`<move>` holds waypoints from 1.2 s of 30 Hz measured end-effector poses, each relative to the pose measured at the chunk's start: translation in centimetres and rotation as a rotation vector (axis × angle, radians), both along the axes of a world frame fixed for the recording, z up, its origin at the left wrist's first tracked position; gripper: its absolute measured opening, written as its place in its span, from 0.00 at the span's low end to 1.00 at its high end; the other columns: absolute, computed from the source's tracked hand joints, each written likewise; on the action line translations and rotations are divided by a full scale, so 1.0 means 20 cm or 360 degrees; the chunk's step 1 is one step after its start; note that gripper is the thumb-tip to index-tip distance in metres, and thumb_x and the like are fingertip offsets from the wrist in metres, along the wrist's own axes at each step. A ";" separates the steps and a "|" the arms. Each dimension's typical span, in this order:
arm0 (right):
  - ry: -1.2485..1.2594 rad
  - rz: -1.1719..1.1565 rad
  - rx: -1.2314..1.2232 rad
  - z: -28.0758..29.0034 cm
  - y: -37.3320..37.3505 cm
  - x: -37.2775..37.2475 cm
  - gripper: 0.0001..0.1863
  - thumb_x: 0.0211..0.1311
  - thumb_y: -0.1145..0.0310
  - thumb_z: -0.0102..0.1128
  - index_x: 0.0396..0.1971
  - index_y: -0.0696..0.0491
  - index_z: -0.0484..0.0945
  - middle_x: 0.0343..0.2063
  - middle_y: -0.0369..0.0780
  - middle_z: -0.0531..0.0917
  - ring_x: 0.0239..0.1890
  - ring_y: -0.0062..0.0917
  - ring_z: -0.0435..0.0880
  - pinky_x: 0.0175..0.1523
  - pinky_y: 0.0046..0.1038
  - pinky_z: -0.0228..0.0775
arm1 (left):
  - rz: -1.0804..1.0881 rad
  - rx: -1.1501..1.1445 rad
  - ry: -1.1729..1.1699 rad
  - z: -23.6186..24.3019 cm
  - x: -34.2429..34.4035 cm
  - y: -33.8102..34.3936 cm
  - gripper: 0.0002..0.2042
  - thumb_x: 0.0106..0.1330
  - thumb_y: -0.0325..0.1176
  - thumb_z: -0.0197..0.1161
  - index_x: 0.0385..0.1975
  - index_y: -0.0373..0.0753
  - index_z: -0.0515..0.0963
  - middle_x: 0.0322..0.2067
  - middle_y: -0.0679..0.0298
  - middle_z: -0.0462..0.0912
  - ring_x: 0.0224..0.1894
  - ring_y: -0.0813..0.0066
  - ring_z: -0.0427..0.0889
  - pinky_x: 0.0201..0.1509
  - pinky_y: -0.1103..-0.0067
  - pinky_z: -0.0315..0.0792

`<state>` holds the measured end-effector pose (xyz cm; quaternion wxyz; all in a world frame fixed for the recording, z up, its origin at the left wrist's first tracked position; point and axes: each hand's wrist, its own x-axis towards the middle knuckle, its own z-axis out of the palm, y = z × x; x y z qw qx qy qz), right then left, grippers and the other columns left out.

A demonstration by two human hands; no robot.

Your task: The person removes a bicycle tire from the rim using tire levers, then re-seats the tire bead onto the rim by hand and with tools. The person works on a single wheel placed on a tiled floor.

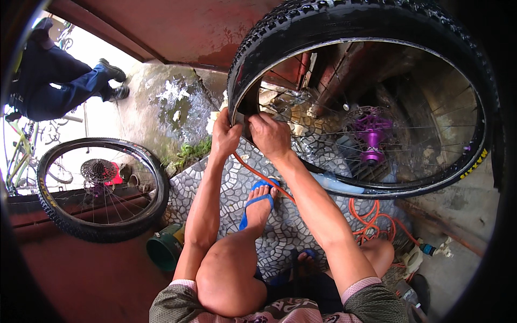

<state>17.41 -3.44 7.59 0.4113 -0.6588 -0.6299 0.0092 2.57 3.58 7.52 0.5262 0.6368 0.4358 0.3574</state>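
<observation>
A bicycle wheel [344, 189] with a knobby black tyre and a purple hub [372, 141] stands tilted before me. My left hand [225, 134] is closed around its near left edge, at the rim and tyre. My right hand [269, 134] is closed just inside the same stretch of rim, close beside the left; its fingertips are partly hidden. Between the hands shows a small greyish patch I cannot make out. An orange hose [257, 173] runs from near my left wrist and passes behind my right forearm. Whitish foam-like stuff [211, 123] shows beside the left hand.
Another wheel [102, 232] with a cassette leans at the left, above a dark green bucket [164, 250]. The hose lies coiled [371, 218] at right on pebble-patterned tiles [207, 180]. A person in dark trousers [70, 81] is at the upper left, near bicycles. A red metal panel [188, 29] stands ahead.
</observation>
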 end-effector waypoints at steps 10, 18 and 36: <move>-0.0556 0.0340 -0.0221 0.04 0.05 0.08 0.04 0.64 0.70 0.58 0.36 0.52 0.75 0.29 0.42 0.82 0.27 0.40 0.88 0.31 0.41 0.81 | 0.0003 -0.0113 -0.0107 0.03 0.03 -0.02 0.13 0.60 0.20 0.57 0.46 0.30 0.74 0.34 0.66 0.78 0.36 0.81 0.73 0.40 0.80 0.71; 0.0231 0.0290 -0.0486 -0.14 -0.21 0.03 0.11 0.64 0.63 0.60 0.39 0.55 0.76 0.31 0.49 0.83 0.33 0.48 0.87 0.38 0.48 0.79 | 0.0036 -0.0017 -0.0004 -0.02 0.02 -0.01 0.13 0.59 0.22 0.57 0.44 0.30 0.75 0.32 0.65 0.79 0.35 0.80 0.73 0.40 0.79 0.71; 0.3283 -0.0865 -0.0906 -0.08 -0.03 -0.26 0.11 0.64 0.66 0.70 0.30 0.43 0.73 0.13 0.27 0.61 0.11 0.14 0.59 0.17 0.23 0.44 | 0.0012 -0.0047 -0.0078 -0.02 0.00 -0.06 0.17 0.59 0.18 0.55 0.50 0.31 0.74 0.41 0.63 0.83 0.43 0.79 0.78 0.49 0.78 0.74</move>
